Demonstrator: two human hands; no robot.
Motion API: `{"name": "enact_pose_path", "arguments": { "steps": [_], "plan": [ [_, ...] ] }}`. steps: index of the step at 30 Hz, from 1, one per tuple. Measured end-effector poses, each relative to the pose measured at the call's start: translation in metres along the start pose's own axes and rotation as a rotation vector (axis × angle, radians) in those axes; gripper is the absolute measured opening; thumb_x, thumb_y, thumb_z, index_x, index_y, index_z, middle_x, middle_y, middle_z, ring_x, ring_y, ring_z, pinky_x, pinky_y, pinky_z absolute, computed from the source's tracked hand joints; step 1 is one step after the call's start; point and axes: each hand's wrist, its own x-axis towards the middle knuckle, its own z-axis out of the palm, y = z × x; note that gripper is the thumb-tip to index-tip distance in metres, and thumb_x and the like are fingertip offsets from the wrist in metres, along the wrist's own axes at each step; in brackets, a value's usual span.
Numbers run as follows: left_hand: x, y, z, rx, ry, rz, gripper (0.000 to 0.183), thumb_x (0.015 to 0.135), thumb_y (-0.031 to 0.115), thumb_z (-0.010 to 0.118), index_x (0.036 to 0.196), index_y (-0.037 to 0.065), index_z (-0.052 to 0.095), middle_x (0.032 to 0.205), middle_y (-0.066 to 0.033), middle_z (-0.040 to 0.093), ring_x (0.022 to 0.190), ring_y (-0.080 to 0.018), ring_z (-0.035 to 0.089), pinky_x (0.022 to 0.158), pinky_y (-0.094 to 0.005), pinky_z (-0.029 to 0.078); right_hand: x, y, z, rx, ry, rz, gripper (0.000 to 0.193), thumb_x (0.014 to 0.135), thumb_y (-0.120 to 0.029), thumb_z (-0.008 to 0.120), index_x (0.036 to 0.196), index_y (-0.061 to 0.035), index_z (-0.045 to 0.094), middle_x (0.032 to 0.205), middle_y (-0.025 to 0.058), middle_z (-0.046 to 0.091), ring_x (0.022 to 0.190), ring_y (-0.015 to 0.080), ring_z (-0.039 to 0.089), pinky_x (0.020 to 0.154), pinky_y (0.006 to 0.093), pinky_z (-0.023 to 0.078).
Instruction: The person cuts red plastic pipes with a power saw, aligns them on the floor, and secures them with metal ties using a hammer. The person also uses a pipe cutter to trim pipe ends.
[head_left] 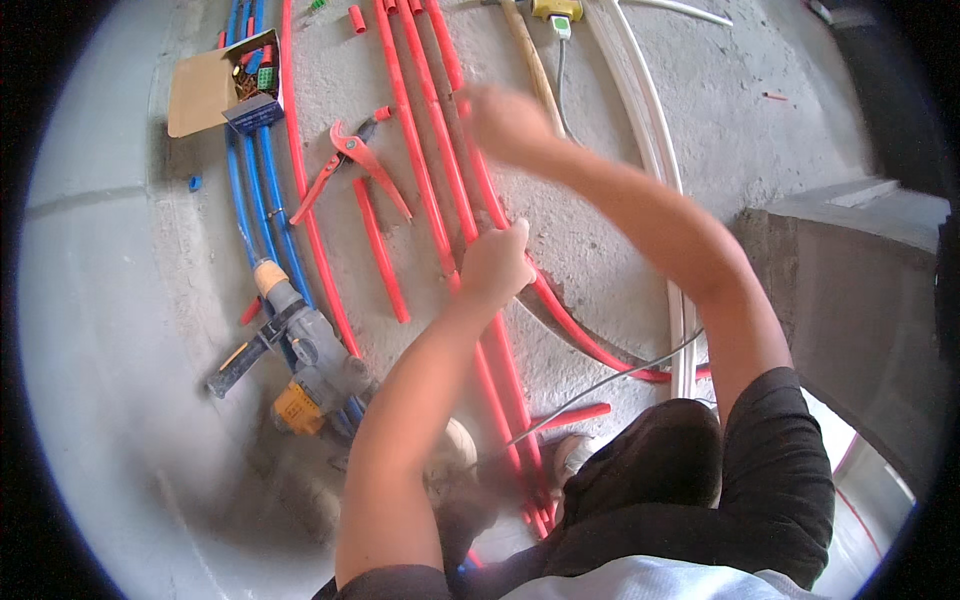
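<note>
My left hand (497, 264) is closed round a red conduit pipe (485, 187), the rightmost of several long red pipes on the concrete floor. Below that hand the pipe curves off to the right. Farther along the same pipe is my right hand (508, 122), smeared by motion. Its fingertips are beside or on the pipe; I cannot tell which, nor whether they grip it. Left of my hands lies a red-handled pipe cutter (352, 148), with its handles spread. A short red pipe piece (380, 250) lies just below it.
A power drill (312, 350) rests over blue pipes (262, 190) at left. An open cardboard box (205, 95) of small fittings sits beyond it. White trunking (640, 100), a wooden handle (535, 65) and a grey cable (610, 380) lie to the right, near a raised ledge (850, 230).
</note>
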Motion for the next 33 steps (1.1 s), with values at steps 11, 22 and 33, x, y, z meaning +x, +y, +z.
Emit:
{"name": "enact_pose_path", "arguments": {
  "steps": [11,22,33],
  "plan": [
    [0.004,0.016,-0.01,-0.007,-0.031,0.061,0.046,0.073,0.014,0.088,0.11,0.001,0.064,0.093,-0.0266,0.074,0.098,-0.0465,0.073,0.085,-0.0571,0.057,0.085,0.114,-0.062,0.51,0.105,0.352,0.02,0.088,-0.019,0.07,0.097,-0.0011,0.072,0.091,0.0084,0.069,0.074,0.0219,0.067,0.07,0.0405,0.057],
    [0.002,0.0,-0.005,0.005,-0.039,0.1,0.029,0.08,0.006,0.069,0.109,0.001,0.067,0.091,-0.0231,0.075,0.093,-0.0427,0.075,0.083,-0.0557,0.058,-0.091,0.076,-0.033,0.233,0.039,0.043,0.036,0.104,-0.026,0.073,0.131,-0.0028,0.067,0.081,0.0043,0.063,0.074,0.0147,0.06,0.068,0.0354,0.051],
    [0.009,-0.005,0.003,0.008,0.014,0.159,0.04,0.073,0.015,0.081,0.105,0.0,0.063,0.085,-0.022,0.073,0.088,-0.0454,0.073,0.079,-0.0574,0.056,-0.084,0.048,-0.039,0.485,0.153,0.129,0.029,0.111,-0.031,0.061,0.113,-0.0023,0.064,0.074,0.0093,0.061,0.065,0.021,0.06,0.061,0.0394,0.047]
  ]
}}
